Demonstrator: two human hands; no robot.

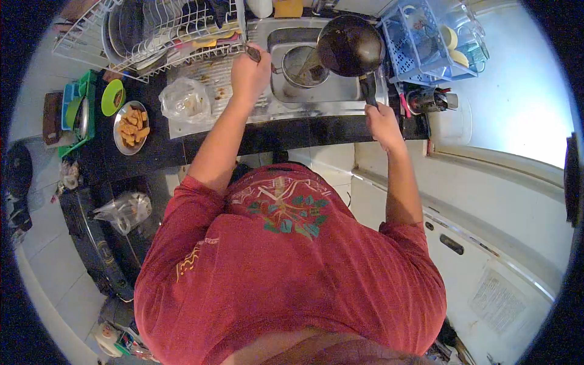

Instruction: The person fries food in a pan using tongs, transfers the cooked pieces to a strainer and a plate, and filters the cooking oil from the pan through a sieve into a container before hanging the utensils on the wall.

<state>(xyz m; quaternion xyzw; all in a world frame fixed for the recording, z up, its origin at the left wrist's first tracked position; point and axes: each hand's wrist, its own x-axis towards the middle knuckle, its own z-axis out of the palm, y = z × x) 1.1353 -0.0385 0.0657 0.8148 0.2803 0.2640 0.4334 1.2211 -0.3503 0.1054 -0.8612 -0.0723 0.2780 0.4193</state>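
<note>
At the right side of the metal sink [340, 91], my right hand [385, 126] is closed round the black handle of a dark frying pan [351, 45]. The pan is held above the basin, its round face toward the camera. My left hand [250, 76] is closed beside the dish rack, with a dark-ended handle [253, 53] in its grip. A round mesh strainer [298, 66] is over the basin between my hands; whether the handle belongs to it is unclear. Something brownish lies in the strainer.
A white wire dish rack [146, 67] stands at the upper left. On the left counter are a plate of fried food [131, 129], a green bowl [113, 97] and a plastic bag [185, 100]. A blue rack [426, 42] with cups stands at the right.
</note>
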